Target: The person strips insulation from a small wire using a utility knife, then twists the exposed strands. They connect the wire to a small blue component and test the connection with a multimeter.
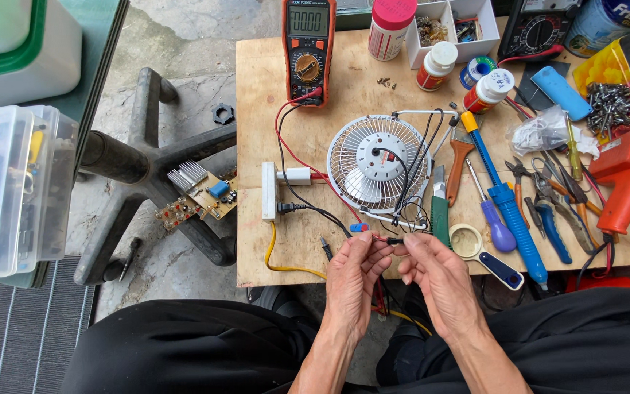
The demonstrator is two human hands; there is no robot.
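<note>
- Seen from the head camera, both hands meet at the near edge of the wooden surface, just in front of a small white fan lying face up.
- Left hand: fingers curled closed, pinching a thin red wire near its tip.
- Right hand: also closed in a pinch, on a small black connector that touches the end of the red wire.
- Black wires run from the fan down to the hands.
- Behind the fan stands an orange multimeter; its leads go toward a white power strip.
- To the right lie a blue screwdriver, a magnifying glass and an orange glue gun.
</note>
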